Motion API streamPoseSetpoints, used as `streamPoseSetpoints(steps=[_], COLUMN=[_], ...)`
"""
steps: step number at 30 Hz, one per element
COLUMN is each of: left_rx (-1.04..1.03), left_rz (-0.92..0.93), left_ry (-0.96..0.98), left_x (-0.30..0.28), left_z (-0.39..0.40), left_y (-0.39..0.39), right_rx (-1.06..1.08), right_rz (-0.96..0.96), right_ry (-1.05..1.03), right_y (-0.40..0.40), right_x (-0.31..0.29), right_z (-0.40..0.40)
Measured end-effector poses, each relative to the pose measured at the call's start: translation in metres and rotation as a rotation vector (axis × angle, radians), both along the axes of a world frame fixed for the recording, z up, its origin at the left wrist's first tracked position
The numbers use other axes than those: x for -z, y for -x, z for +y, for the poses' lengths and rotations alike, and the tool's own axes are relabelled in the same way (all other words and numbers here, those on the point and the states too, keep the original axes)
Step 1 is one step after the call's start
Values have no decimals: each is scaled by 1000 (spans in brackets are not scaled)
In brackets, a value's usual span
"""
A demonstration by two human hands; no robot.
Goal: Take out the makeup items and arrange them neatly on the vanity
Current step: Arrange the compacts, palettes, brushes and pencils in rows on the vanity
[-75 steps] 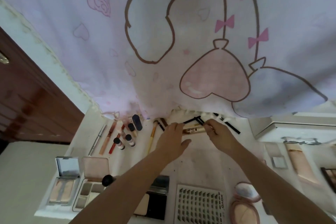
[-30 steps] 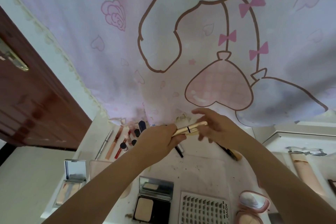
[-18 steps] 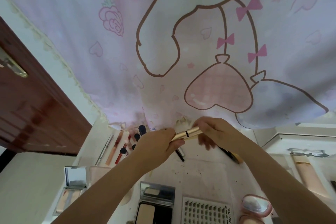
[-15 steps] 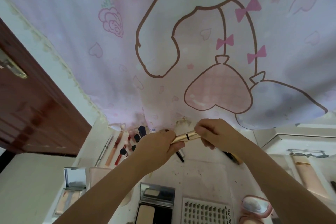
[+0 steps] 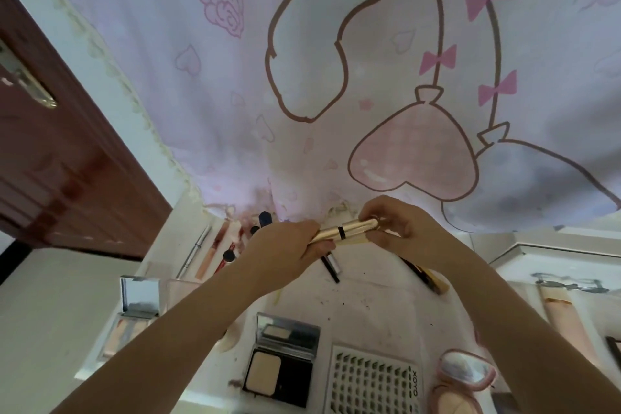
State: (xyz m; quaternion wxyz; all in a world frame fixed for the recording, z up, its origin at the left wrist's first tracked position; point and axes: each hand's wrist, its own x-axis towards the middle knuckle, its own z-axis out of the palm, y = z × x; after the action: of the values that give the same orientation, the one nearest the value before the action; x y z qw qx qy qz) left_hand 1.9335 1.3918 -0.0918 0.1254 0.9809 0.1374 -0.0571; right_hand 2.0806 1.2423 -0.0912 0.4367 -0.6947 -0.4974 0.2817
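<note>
While a pink cartoon-print curtain (image 5: pixel 336 60) hangs behind the white vanity (image 5: pixel 379 306), an open black compact (image 5: pixel 280 368) lies on its near edge. Above the top, the left hand (image 5: pixel 282 255) and right hand (image 5: pixel 396 228) each grip one end of a gold makeup tube (image 5: pixel 342 232).

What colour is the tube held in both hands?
Metallic gold tube with a thin black band; head view.
</note>
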Motion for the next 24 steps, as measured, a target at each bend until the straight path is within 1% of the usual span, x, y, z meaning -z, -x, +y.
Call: streamPoseSetpoints(steps=[2,4,6,8,10,12,15,17,19,22,24], left_rx=[3,12,30,35,26,24,35,39,38,23,2], left_rz=[1,9,21,20,13,13,4,5,3,-28,-59], left_ry=[4,-6,-37,-44,-32,-28,-35,-45,-50,8,83], left_x=[1,2,2,3,4,6,7,8,14,26,37], left_z=[0,0,0,0,2,4,4,4,5,4,2], left_y=[1,2,2,2,2,2,2,3,3,6,10], right_rx=[-33,-15,7,7,8,-12,7,19,8,1,-32], right_rz=[21,41,-21,-63,-34,11,57,-7,-58,53,113], right_ry=[24,64,104,61,-8,-22,41,124,148,71,79], right_y=[1,4,5,5,5,5,7,7,7,6,5], right_x=[3,3,4,5,6,8,8,7,8,14,22], right_z=[2,6,9,9,6,5,8,10,10,8,7])
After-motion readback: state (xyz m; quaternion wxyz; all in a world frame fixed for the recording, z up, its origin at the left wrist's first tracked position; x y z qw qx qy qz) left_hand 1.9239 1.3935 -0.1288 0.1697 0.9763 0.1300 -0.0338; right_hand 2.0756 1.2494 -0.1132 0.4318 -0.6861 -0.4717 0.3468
